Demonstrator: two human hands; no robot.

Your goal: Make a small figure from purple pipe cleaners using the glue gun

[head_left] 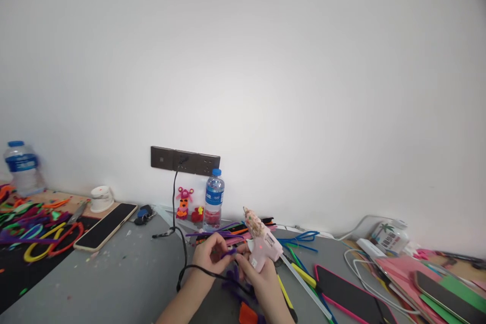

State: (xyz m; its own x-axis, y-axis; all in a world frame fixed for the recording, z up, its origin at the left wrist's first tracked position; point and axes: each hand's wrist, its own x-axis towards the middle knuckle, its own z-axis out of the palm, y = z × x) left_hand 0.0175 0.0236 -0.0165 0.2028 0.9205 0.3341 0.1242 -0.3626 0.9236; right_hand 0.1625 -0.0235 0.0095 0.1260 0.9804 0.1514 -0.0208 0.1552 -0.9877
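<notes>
My left hand (213, 254) is closed, pinching a short fuzzy purple pipe cleaner (229, 252) between thumb and fingers. Close beside it, my right hand (261, 276) has its thumb at the other end of that piece. A pale pink hot glue gun (266, 245) sits in the right hand, its nozzle tilted up and left; part of the handle is hidden. A clear glue stick (304, 276) sticks out of its back. The black cord (212, 273) crosses over my left wrist. Below the hands lie more purple pieces (235, 283) and an orange piece (248, 313).
A water bottle (213, 202) and a small pink-orange figure (184, 205) stand by the wall socket (185, 160). Phones lie left (106, 226) and right (351, 293). Colourful pipe cleaners (34, 228) cover the far left. Blue pipe cleaners (299, 238) lie behind the gun.
</notes>
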